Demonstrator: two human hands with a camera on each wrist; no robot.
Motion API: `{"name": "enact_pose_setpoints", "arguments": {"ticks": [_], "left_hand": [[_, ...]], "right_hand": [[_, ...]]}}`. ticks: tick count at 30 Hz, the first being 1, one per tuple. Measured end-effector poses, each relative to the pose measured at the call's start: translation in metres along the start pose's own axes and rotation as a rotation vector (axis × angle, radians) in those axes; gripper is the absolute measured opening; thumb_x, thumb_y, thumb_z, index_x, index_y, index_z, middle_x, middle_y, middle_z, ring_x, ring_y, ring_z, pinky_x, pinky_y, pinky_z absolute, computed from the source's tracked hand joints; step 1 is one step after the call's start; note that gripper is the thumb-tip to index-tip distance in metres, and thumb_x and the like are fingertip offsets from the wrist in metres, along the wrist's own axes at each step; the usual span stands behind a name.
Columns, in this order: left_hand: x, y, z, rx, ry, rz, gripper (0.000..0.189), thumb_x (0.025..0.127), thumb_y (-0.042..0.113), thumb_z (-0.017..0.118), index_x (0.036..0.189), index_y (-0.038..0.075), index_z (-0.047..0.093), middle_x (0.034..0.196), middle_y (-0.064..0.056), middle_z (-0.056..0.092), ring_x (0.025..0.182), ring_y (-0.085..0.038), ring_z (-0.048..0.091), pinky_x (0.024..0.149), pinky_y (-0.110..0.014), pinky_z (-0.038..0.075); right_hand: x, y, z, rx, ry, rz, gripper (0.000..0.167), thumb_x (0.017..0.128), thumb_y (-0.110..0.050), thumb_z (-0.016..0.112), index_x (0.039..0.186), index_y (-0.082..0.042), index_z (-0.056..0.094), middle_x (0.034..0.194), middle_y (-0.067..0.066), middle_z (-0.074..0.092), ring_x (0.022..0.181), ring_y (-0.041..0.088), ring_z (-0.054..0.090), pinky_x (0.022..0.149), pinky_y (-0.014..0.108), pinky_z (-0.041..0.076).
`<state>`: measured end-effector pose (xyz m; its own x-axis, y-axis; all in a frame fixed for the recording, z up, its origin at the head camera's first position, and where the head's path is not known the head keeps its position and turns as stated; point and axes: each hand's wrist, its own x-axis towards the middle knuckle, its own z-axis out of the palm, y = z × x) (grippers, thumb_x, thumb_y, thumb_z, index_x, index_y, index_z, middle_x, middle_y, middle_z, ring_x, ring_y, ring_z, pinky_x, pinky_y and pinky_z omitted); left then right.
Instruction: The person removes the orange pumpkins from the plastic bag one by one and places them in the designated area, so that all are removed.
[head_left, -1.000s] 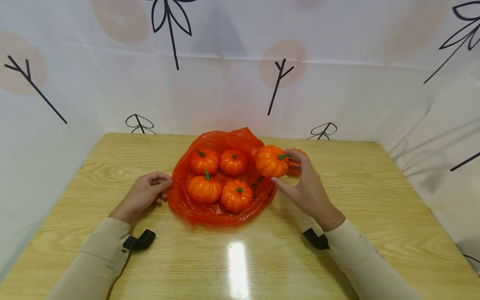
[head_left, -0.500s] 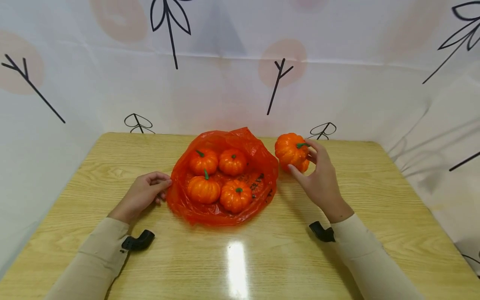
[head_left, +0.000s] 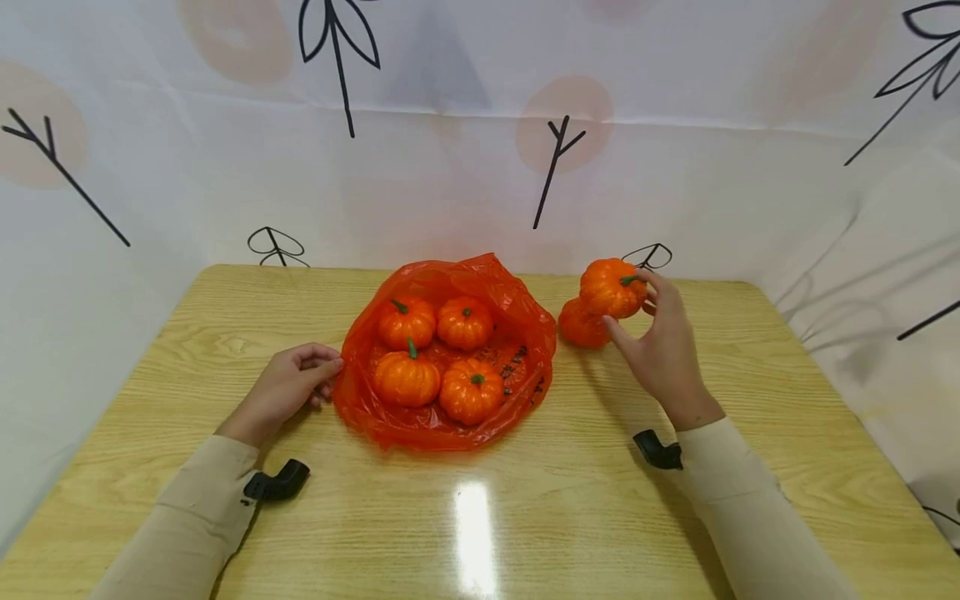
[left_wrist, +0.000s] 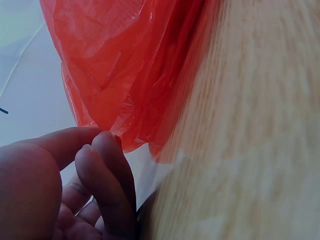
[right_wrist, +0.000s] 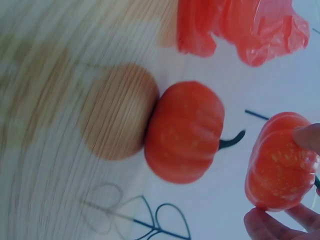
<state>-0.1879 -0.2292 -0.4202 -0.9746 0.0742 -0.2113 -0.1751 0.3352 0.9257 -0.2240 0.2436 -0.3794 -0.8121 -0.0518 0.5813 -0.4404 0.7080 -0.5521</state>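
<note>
An orange-red plastic bag lies spread wide on the table, with several small orange pumpkins inside it, one pumpkin at its front right. At the bag's left edge my left hand pinches the plastic between thumb and fingertips, as the left wrist view also shows. My right hand grips a pumpkin with a green stem, raised above the table right of the bag. Below and behind it another pumpkin stands on the table, partly covered by the held one in the head view.
The wooden table ends at a white patterned cloth backdrop. Black curved wrist mounts sit by both sleeves. A light reflection shows at the table's front middle.
My right hand has carried the pumpkin from over the bag's right edge further right, uncovering the pumpkin behind. My left hand has stayed at the bag's edge.
</note>
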Motion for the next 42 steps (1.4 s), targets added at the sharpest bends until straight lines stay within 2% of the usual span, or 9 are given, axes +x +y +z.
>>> {"name": "enact_pose_setpoints", "arguments": {"ticks": [8, 17, 24, 32, 39, 42], "left_hand": [[0.0, 0.002, 0.0, -0.009, -0.005, -0.002, 0.035, 0.1, 0.027, 0.064, 0.119, -0.001, 0.058, 0.078, 0.005, 0.062, 0.064, -0.012, 0.059, 0.057, -0.025, 0.054], [-0.002, 0.001, 0.002, -0.045, -0.004, -0.011, 0.036, 0.1, 0.028, 0.064, 0.119, -0.001, 0.056, 0.08, 0.006, 0.062, 0.065, -0.01, 0.057, 0.057, -0.024, 0.053], [-0.002, 0.001, 0.001, -0.034, -0.001, -0.003, 0.037, 0.1, 0.028, 0.063, 0.121, -0.002, 0.056, 0.081, 0.007, 0.062, 0.064, -0.01, 0.058, 0.056, -0.024, 0.053], [-0.001, 0.0, 0.0, -0.036, -0.007, -0.002, 0.036, 0.1, 0.028, 0.063, 0.121, -0.001, 0.056, 0.08, 0.007, 0.063, 0.064, -0.01, 0.058, 0.056, -0.024, 0.053], [-0.002, 0.0, 0.001, -0.03, -0.005, -0.012, 0.037, 0.1, 0.029, 0.063, 0.12, -0.001, 0.056, 0.08, 0.006, 0.062, 0.064, -0.01, 0.057, 0.057, -0.024, 0.054], [-0.001, 0.0, 0.0, -0.027, -0.007, -0.007, 0.037, 0.1, 0.029, 0.062, 0.121, -0.001, 0.056, 0.08, 0.006, 0.062, 0.064, -0.01, 0.057, 0.056, -0.024, 0.054]], "right_hand": [[0.003, 0.014, -0.009, -0.022, 0.002, 0.076, 0.072, 0.088, -0.006, 0.076, 0.146, 0.003, 0.033, 0.14, 0.028, 0.044, 0.124, 0.048, 0.05, 0.1, 0.063, 0.046], [0.006, 0.027, -0.015, -0.068, -0.051, 0.162, 0.073, 0.09, -0.01, 0.074, 0.148, 0.001, 0.031, 0.144, 0.028, 0.041, 0.125, 0.051, 0.048, 0.1, 0.064, 0.045], [0.006, 0.04, -0.017, -0.098, -0.088, 0.223, 0.071, 0.091, -0.01, 0.072, 0.147, 0.003, 0.03, 0.144, 0.029, 0.041, 0.123, 0.048, 0.047, 0.099, 0.062, 0.046], [0.003, 0.056, -0.02, -0.103, -0.13, 0.227, 0.069, 0.091, -0.008, 0.072, 0.145, 0.006, 0.031, 0.14, 0.033, 0.042, 0.121, 0.048, 0.046, 0.094, 0.061, 0.046], [0.003, 0.063, -0.022, -0.103, -0.199, 0.269, 0.073, 0.089, -0.003, 0.072, 0.145, 0.01, 0.027, 0.139, 0.038, 0.039, 0.127, 0.053, 0.04, 0.106, 0.068, 0.036], [0.004, 0.064, -0.022, -0.101, -0.233, 0.281, 0.074, 0.089, -0.002, 0.072, 0.145, 0.011, 0.026, 0.139, 0.039, 0.039, 0.129, 0.055, 0.039, 0.108, 0.068, 0.034]]}}
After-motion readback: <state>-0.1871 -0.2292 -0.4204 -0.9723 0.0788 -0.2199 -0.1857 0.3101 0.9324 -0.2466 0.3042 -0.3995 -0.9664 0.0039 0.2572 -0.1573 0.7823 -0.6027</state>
